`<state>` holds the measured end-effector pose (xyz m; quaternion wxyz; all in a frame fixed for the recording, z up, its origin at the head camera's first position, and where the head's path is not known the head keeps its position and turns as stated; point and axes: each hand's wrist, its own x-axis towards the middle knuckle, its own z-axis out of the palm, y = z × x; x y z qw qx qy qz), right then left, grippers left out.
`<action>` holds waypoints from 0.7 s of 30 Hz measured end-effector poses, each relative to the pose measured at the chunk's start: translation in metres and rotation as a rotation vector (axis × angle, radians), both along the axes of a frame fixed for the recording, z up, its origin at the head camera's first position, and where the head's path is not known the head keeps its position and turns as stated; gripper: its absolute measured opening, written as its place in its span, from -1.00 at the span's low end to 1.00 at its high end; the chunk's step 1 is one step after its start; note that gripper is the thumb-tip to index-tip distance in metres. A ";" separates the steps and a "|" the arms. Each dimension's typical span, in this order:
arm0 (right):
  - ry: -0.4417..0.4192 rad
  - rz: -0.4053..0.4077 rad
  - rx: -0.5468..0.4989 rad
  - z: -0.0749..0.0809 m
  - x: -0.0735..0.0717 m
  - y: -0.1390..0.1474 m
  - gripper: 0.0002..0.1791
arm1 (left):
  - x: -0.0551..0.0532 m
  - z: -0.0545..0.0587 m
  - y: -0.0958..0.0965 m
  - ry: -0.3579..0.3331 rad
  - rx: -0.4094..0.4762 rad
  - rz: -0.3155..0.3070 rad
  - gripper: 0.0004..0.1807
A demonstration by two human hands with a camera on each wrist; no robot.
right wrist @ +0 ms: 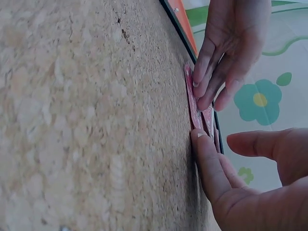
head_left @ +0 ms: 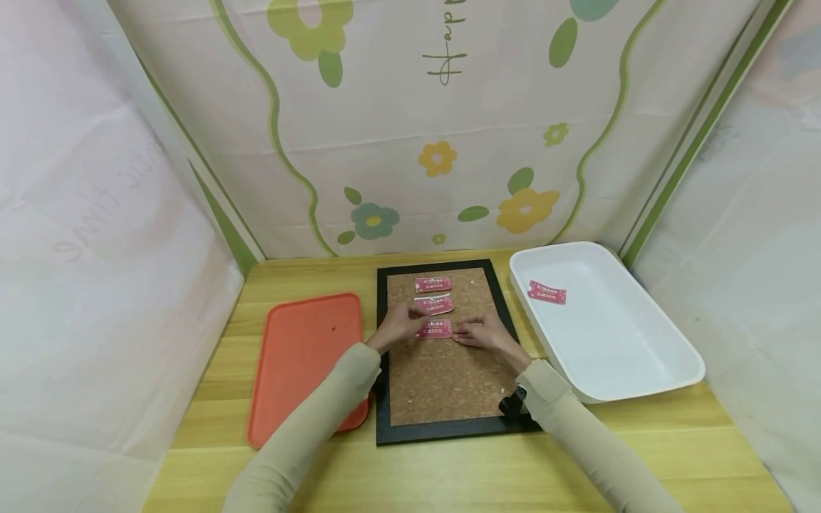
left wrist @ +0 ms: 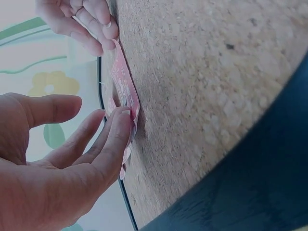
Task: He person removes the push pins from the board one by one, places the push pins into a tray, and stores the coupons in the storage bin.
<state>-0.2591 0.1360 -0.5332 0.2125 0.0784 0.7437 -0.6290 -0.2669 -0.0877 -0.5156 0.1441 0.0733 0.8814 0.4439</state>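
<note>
Three pink paper coupons with white print lie in a column on the cork board (head_left: 449, 385). On the lowest coupon (head_left: 436, 328), the fingertips of my left hand (head_left: 399, 324) press near the left end. My right hand (head_left: 482, 332) touches that coupon's right end with its fingertips, the thumb held apart from them in the right wrist view. The middle coupon (head_left: 433, 305) sits just above, partly behind the left fingers, and the top coupon (head_left: 432, 285) lies near the board's upper edge. Seen from the left wrist, the worked coupon (left wrist: 126, 89) bows slightly off the cork.
A red tray (head_left: 308, 356) lies left of the black-framed board, under the left forearm. To the right stands a white basin (head_left: 616, 328) with another pink coupon (head_left: 547, 293) inside at its left. Patterned cloth walls (head_left: 410, 178) close off the wooden table's back and sides.
</note>
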 end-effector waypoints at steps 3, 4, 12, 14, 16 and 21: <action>-0.019 -0.021 -0.022 -0.001 -0.001 -0.001 -0.61 | -0.002 0.001 0.001 -0.001 0.004 -0.007 -0.72; -0.022 -0.024 -0.029 -0.001 -0.002 -0.001 -0.60 | -0.002 0.001 0.002 -0.002 0.006 -0.009 -0.72; -0.028 -0.026 -0.040 -0.001 -0.004 -0.001 -0.59 | -0.004 0.003 0.004 -0.009 0.003 -0.004 -0.75; -0.027 -0.019 -0.034 -0.001 -0.004 -0.001 -0.58 | -0.004 0.003 0.005 -0.007 -0.002 -0.007 -0.75; -0.024 -0.007 -0.027 -0.001 -0.004 -0.002 -0.57 | -0.004 0.003 0.005 -0.001 -0.012 -0.012 -0.75; -0.019 0.007 -0.011 -0.002 -0.005 -0.004 -0.58 | -0.007 0.002 0.007 0.037 -0.046 -0.032 -0.77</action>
